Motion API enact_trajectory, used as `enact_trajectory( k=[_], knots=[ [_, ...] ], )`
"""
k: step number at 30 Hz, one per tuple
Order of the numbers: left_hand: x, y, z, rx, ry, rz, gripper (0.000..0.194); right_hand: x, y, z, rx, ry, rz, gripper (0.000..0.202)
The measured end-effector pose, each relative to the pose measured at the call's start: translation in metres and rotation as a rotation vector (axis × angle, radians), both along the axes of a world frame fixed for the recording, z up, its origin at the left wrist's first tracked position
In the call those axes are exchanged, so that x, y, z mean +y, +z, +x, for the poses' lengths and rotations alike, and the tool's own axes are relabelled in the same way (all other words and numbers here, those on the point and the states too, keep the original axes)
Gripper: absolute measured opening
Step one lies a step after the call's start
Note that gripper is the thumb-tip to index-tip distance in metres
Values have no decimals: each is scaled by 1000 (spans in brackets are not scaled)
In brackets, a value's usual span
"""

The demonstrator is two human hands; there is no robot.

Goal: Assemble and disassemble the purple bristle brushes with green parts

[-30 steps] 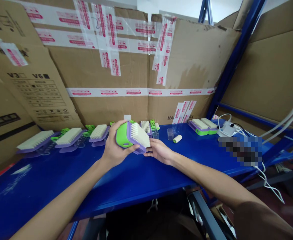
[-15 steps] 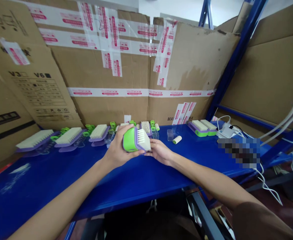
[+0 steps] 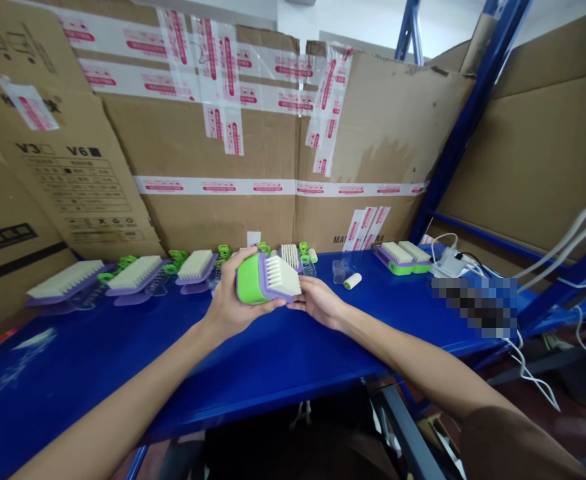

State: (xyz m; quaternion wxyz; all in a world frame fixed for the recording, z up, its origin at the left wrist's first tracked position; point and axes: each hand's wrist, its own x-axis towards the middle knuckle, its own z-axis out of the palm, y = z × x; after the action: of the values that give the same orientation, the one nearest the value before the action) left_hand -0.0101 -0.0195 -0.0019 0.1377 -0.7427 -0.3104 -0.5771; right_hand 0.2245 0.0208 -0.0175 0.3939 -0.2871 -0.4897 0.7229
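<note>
Above the blue table [image 3: 283, 360], my left hand [image 3: 227, 300] is wrapped round a green and purple brush [image 3: 253, 279] with cream bristles facing right. My right hand [image 3: 320, 303] pinches the brush's right end with its fingertips; some of those fingers are hidden behind it. Behind the hands stands a row of similar brushes, among them a purple one [image 3: 195, 265] and another [image 3: 137, 273], with green clips [image 3: 177, 259] and clear plastic parts between them. Right of my hands lie a small cream roller [image 3: 353, 281] and a clear plastic piece [image 3: 340, 271].
Taped cardboard sheets [image 3: 253, 220] stand along the table's back edge. At the right are a pair of brushes [image 3: 403, 256], a white adapter [image 3: 450, 261] with cables, a pixelated dark object [image 3: 475, 307] and blue rack posts [image 3: 460, 143].
The brush has shifted slightly left and turned, so more of its bristle side shows. My left hand has moved a little with it; my right hand keeps hold of the end.
</note>
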Motion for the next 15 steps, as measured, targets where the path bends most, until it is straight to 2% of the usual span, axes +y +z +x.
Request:
enact_trajectory(
  k=[4, 8, 12, 15],
  knots=[
    [0, -2, 0, 12, -12, 38, 106, -2, 2, -1, 3, 3, 10, 19],
    [0, -3, -1, 9, -12, 43, 108, -3, 2, -2, 36, 25, 1, 35],
    [-1, 1, -1, 46, -14, 56, 109, -4, 6, -2, 68, 68, -4, 48],
    [-3, 4, 0, 112, -34, 2, 105, -6, 8, -1, 61, 108, -11, 55]
  ],
)
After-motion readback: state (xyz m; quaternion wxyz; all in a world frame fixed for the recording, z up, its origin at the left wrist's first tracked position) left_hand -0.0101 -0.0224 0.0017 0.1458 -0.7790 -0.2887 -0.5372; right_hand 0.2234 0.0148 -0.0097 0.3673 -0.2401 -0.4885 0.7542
